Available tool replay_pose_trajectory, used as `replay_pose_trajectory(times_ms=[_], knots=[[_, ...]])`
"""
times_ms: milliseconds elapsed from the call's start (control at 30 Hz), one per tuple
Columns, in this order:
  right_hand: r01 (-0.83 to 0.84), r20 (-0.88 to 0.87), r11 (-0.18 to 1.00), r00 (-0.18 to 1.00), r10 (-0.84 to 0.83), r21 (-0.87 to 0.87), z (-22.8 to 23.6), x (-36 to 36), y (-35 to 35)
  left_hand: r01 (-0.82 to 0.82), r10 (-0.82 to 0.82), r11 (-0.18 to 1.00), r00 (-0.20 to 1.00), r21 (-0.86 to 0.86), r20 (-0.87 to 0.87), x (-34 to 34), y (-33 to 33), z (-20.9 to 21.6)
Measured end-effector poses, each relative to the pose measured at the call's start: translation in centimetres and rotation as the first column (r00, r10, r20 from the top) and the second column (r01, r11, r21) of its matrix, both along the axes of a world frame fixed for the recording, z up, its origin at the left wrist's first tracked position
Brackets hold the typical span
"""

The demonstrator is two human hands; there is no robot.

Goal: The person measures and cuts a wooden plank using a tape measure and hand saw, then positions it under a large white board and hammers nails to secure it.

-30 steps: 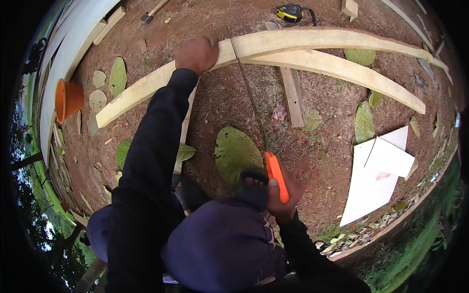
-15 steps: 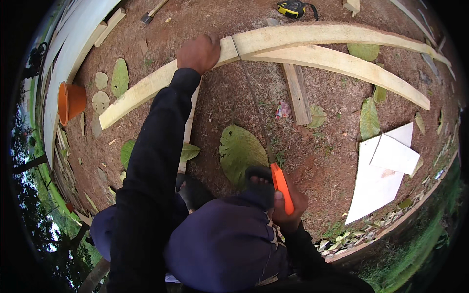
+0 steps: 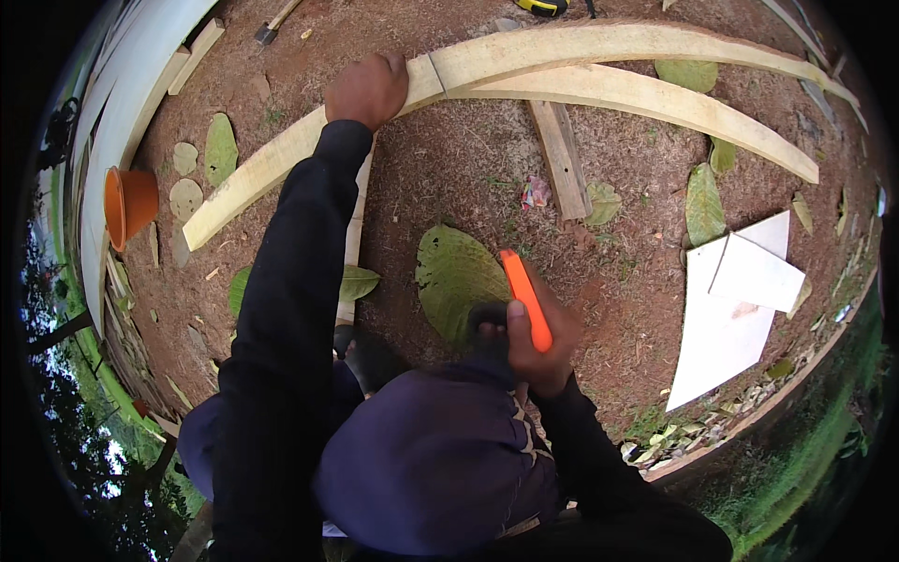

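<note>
A long pale wooden plank (image 3: 562,47) lies across the far side, bowed by the lens. My left hand (image 3: 367,91) is closed over it, pressing it down left of a thin dark line that crosses its face. In my right hand (image 3: 552,330) is the orange handle of a handsaw (image 3: 526,300), held above the ground near my foot. The saw's thin blade can hardly be made out in this view; its handle points toward the dark line on the plank. A second pale plank (image 3: 674,105) runs beneath the first on the right.
Short timber pieces (image 3: 560,159) lie under the planks. An orange bucket (image 3: 131,206) stands at left by white boards (image 3: 150,84). White sheet pieces (image 3: 726,323) lie at right. A hammer (image 3: 272,28) and a yellow-black tape measure (image 3: 543,6) are at the far edge; large leaves (image 3: 459,276) are scattered on the soil.
My right hand has pushed the saw handle away from me, toward the plank. The left hand keeps its hold at the same place, while the whole view has shifted slightly.
</note>
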State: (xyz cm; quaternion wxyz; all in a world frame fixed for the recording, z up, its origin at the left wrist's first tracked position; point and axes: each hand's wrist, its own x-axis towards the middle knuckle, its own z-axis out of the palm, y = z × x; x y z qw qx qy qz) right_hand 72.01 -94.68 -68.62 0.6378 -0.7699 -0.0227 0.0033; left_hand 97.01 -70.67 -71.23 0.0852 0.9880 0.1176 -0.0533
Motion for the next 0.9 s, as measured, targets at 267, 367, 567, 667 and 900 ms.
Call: replay_pose_trajectory(times_ms=[267, 367, 567, 667, 900], knots=[[0.074, -0.014, 0.997, 0.997, -0.074, 0.02, -1.4, 3.0, 1.8, 0.03, -0.03, 0.999, 0.999, 0.024, -0.022, 0.6, 0.6, 0.1], [0.004, -0.074, 0.995, 0.997, 0.004, 0.096, 1.5, -5.6, -3.2, 0.027, -0.028, 1.0, 0.999, 0.014, 0.022, 1.1, 0.0, 0.8], [0.029, 0.01, 0.999, 1.0, -0.029, 0.026, 1.1, 15.2, 4.5, 0.049, -0.049, 0.999, 0.998, 0.001, 0.03, 0.8, -1.8, 0.6], [0.045, 0.014, 0.999, 0.999, -0.044, -0.01, 0.0, 11.8, 5.1, 0.051, -0.051, 0.999, 0.997, -0.012, -0.055, 0.4, -0.1, -0.3], [0.072, 0.099, 0.997, 0.993, -0.069, -0.03, -1.3, 1.9, 1.1, 0.041, -0.041, 0.999, 0.999, 0.002, -0.034, 0.4, 0.7, -0.1]])
